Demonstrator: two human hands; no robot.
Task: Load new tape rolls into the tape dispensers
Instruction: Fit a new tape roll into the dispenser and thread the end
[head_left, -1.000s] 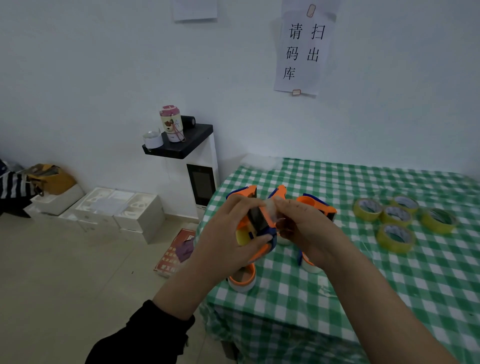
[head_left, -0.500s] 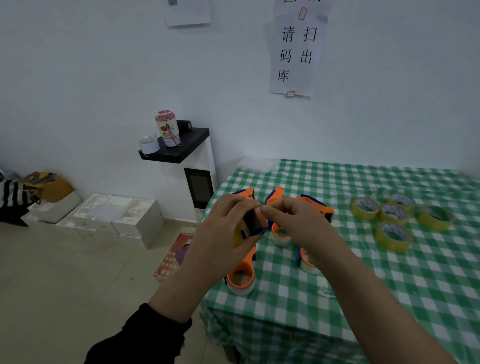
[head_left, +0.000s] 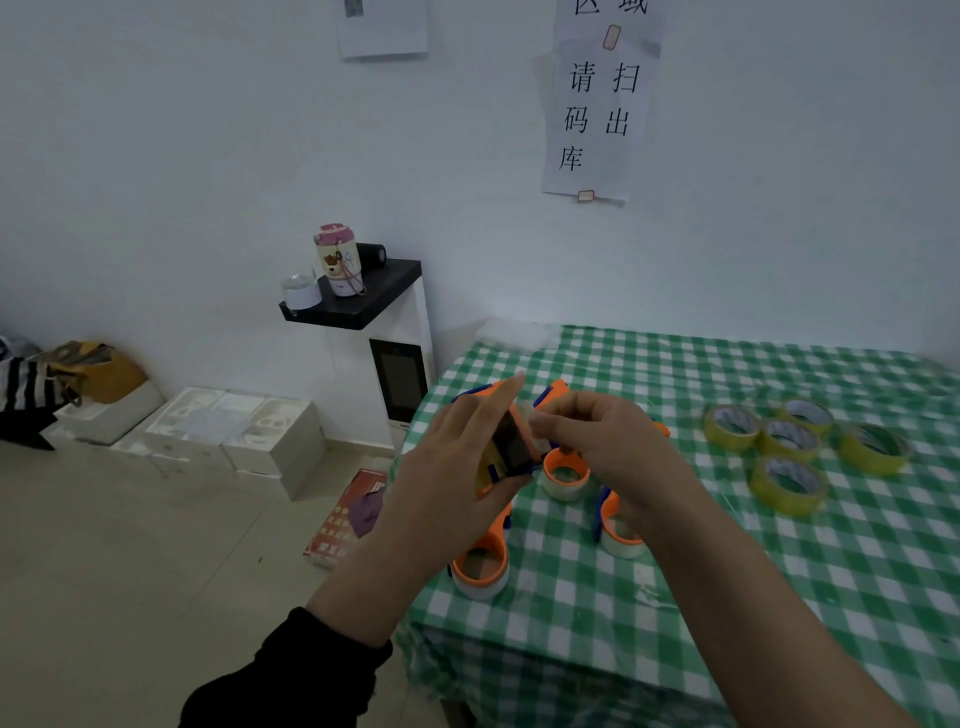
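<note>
Clasps tape dispenser (head_left: 508, 446) in left hand (head_left: 457, 467) over the table (head_left: 675, 364) edge, long axis steeply tilted, top leaning right. Pinches tape end (head_left: 525, 414) at that top with right hand (head_left: 597, 441), just right of the grip.

Dim, cool, even indoor light; soft faint shadows; slight motion blur mid-frame; wide-angle bending toward edges.

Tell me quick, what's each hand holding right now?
Left hand: grips an orange tape dispenser.
Right hand: pinches the same dispenser's top edge, maybe its tape end.
</note>
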